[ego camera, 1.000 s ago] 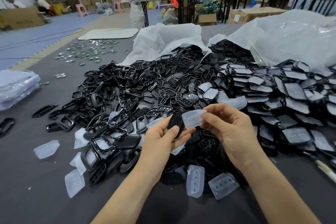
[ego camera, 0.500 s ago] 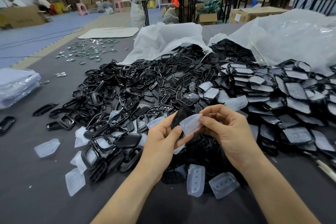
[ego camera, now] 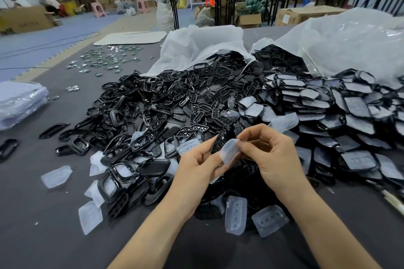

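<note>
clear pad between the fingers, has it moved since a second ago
Yes. The clear pad has come down a little, nearer the loose pad lying just below it.

Left hand [ego camera: 196,165] and right hand [ego camera: 272,156] meet, fingers curled, pinching

The left hand [ego camera: 196,166] and right hand [ego camera: 275,159] are bare and slim-fingered, and both forearms [ego camera: 323,225] are bare likewise, as far up as they show.

Translucent white pad [ego camera: 229,152], black frame [ego camera: 220,137], grey table [ego camera: 43,214].
</note>
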Tool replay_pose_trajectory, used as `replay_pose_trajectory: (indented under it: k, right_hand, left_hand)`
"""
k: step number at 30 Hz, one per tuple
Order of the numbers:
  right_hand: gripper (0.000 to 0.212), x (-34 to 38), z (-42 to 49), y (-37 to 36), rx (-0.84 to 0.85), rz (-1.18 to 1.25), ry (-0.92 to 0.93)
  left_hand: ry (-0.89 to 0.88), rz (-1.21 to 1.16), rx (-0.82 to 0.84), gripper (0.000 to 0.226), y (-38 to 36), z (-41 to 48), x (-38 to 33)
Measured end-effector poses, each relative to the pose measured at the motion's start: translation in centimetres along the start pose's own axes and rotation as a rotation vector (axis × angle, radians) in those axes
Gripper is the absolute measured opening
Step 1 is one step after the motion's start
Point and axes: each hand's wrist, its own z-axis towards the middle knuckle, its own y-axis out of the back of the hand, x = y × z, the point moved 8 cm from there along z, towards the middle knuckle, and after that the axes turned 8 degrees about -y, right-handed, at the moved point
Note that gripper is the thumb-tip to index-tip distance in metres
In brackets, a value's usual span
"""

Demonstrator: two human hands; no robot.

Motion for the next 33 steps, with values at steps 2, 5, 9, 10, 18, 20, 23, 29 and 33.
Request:
replay_pose_trajectory:
  k: [2,5,9,10,18,20,23,29,33]
  right_hand:
    - [0.027,0.2,-0.1,0.0,-0.02,-0.036,0.016]
    - [0.027,0.3,-0.3,-0.1,-0.037,-0.062,0.026]
    - [0.025,0.2,-0.4,-0.2,-0.052,-0.112,0.034]
    - [0.025,0.2,-0.4,-0.2,-0.054,-0.124,0.037]
    - [0.022,0.1,-0.6,-0.4,-0.11,-0.203,0.059]
    - [0.022,0.1,-0.5,-0.4,-0.117,-0.212,0.059]
    - [0.022,0.0,-0.5,-0.4,-0.103,-0.226,0.049]
    - [0.02,-0.1,-0.4,-0.3,-0.08,-0.237,0.036]
    - [0.025,-0.3,-0.5,-0.4,-0.084,-0.176,0.007]
  left_hand:
    - [0.025,-0.094,0.022,0.034,-0.3,-0.1,0.0]
    - [0.069,-0.201,0.002,0.038,-0.4,-0.1,0.1]
    - [0.09,-0.208,-0.01,0.041,-0.4,-0.1,0.4]
    - [0.09,-0.199,0.006,0.042,-0.5,-0.1,0.5]
    - [0.048,-0.135,0.095,0.049,-1.2,-0.3,-0.2]
    - [0.048,-0.129,0.108,0.05,-1.4,-0.4,-0.4]
    - [0.037,-0.119,0.109,0.05,-1.3,-0.4,-0.6]
    - [0.032,-0.108,0.121,0.053,-1.4,-0.5,-0.7]
    - [0.038,-0.104,0.134,0.048,-1.3,-0.2,-0.6]
